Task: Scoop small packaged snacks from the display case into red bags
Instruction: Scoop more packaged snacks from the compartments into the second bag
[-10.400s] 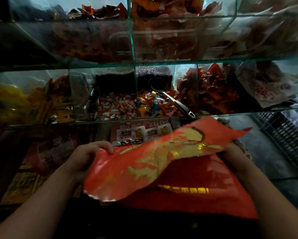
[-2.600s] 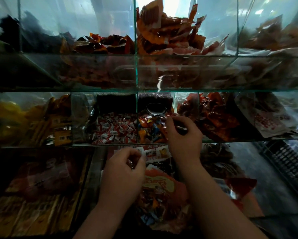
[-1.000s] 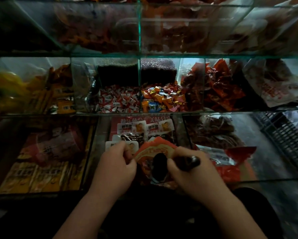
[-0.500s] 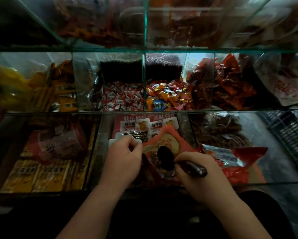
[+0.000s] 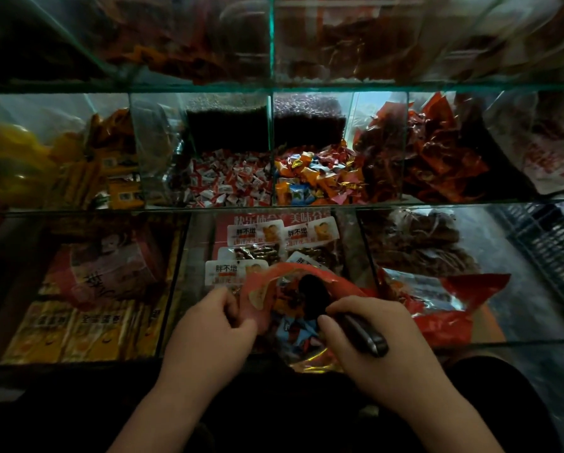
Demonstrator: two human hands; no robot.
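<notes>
**Two hands at the bag mouth, scoop tipped inside**

Two grips carry this moment. The right hand point(image 5: 382, 351) is curled tight round the black handle of a dark metal scoop point(image 5: 310, 299), whose bowl sits down in the mouth of a glossy red plastic bag with gold print point(image 5: 257, 289). The left hand point(image 5: 208, 331) pinches the bag's near-left rim between thumb and fingers, holding the mouth open. Small foil-wrapped snacks point(image 5: 293, 331), blue and orange, lie in the bag below the scoop. The bowl shows only as a dark oval, so I cannot tell whether it holds any.

By my reading, at least one load is in and the bag is far from full. A second red plastic bag point(image 5: 453, 308) lies just to the right, its contents unclear, so more scooping probably remains.

The likely source is the well-stocked compartment of mixed orange, blue and red wrapped sweets point(image 5: 316, 178). It sits in the middle tier of the glass display case point(image 5: 437, 204), above and behind the bag, beside a compartment of red-and-white wrapped sweets point(image 5: 228, 184).

Upright glass dividers flank that compartment, the upper shelf hangs over it, and its front lip stands between bag and sweets. The scoop's way in is therefore narrow. Room opens to the right, towards a black slatted plastic crate point(image 5: 548, 243).
</notes>
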